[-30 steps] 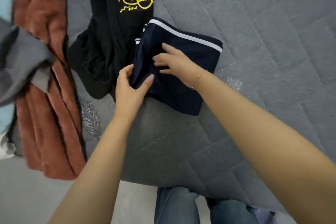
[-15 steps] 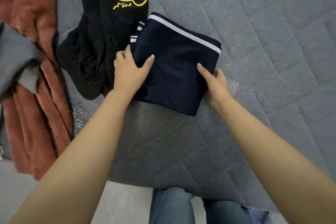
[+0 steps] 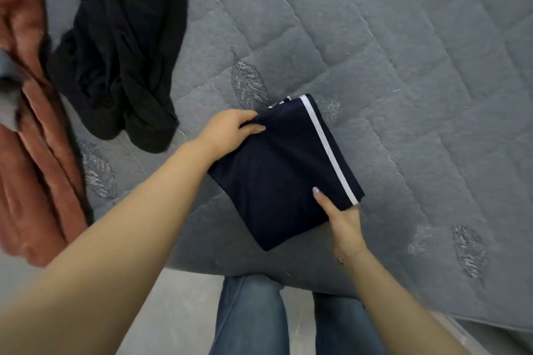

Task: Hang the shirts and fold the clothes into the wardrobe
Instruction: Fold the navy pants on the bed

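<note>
Folded navy garment (image 3: pixel 284 173) w/ a white stripe along its right edge sits between both hands, near the front edge of the grey quilted bed (image 3: pixel 403 66). Can't tell if it's lifted or resting on the quilt. Left hand (image 3: pixel 227 131) grasps the far-left corner, thumb on top, fingers curled under the fold. Right hand (image 3: pixel 343 219) has the near-right corner, thumb flat on the fabric, other fingers hidden beneath, so grip is pinching the garment. Off to the left, well apart: black shirt (image 3: pixel 127 60) w/ yellow print, crumpled on the bed. Rust-coloured fuzzy garment (image 3: pixel 31 153) at far left edge, blurry, w/ a bit of grey cloth (image 3: pixel 8 95) over it. Person's jeans (image 3: pixel 251 317) visible below, at bed's edge.
</note>
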Tool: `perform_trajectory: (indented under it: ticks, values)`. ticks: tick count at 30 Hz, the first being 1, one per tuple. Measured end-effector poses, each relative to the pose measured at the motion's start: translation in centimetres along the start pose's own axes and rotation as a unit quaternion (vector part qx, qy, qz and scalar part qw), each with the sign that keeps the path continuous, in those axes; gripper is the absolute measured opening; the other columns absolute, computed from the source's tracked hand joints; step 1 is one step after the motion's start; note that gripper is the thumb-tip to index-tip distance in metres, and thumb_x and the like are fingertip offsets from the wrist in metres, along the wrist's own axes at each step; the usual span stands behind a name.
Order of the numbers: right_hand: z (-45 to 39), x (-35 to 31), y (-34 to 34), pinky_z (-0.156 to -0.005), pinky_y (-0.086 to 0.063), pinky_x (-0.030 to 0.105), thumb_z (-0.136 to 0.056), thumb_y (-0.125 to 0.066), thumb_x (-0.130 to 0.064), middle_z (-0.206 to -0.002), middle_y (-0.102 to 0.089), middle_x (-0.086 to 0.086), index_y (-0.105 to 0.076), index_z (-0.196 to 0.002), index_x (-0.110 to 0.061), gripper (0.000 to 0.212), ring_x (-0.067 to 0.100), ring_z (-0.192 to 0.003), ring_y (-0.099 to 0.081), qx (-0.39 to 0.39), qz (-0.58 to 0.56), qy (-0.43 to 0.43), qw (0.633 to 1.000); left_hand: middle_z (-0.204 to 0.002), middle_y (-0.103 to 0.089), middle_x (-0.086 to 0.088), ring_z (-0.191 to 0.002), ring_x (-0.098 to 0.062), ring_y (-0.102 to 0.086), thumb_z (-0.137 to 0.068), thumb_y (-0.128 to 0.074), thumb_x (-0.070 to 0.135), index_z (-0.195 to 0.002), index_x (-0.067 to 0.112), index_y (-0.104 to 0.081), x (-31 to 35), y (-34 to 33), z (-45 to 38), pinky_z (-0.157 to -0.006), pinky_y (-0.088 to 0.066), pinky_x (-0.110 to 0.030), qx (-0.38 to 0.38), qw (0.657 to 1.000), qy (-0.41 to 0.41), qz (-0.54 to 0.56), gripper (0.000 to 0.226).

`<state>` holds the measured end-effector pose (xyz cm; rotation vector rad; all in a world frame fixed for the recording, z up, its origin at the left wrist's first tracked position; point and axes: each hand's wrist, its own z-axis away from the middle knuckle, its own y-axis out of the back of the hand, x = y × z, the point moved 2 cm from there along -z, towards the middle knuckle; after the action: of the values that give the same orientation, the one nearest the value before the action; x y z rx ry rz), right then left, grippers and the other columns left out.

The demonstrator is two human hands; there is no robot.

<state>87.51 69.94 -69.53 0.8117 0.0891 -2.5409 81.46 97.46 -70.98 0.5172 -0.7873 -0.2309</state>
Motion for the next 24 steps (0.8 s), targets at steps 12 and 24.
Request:
perform_trajectory:
  ticks: [12, 24]
  values:
    - [-6.0, -8.1, 5.6, -0.089, -0.051, 0.033, -0.085, -0.070, -0.042, -0.106, -0.063, -0.013, -0.062, -0.111, -0.021, 0.034, 0.004, -0.096, -0.060, -0.133, 0.381, 0.263, 0.876, -0.109, -0.065, 0.002, -0.103, -0.021, -0.059, -0.092, -0.060, 0.028, -0.112, 0.018, -0.059, 5.8, -6.3, 3.5, -0.089, -0.045, -0.035, 0.228, 0.973, 0.023, 0.001, 0.021]
    - [-9.9, -9.4, 1.2, -0.060, -0.040, 0.028, -0.091, -0.056, -0.054, -0.082, -0.059, -0.004, -0.053, -0.083, -0.015, 0.039, 0.013, -0.073, -0.054, -0.136, 0.453, 0.313, 0.823, -0.097, -0.059, 0.007, -0.103, -0.022, -0.057, -0.091, -0.061, 0.042, -0.108, 0.018, -0.057, 5.0, -7.3, 1.7, -0.092, -0.035, -0.034, 0.288, 0.941, 0.149, 0.099, 0.030]
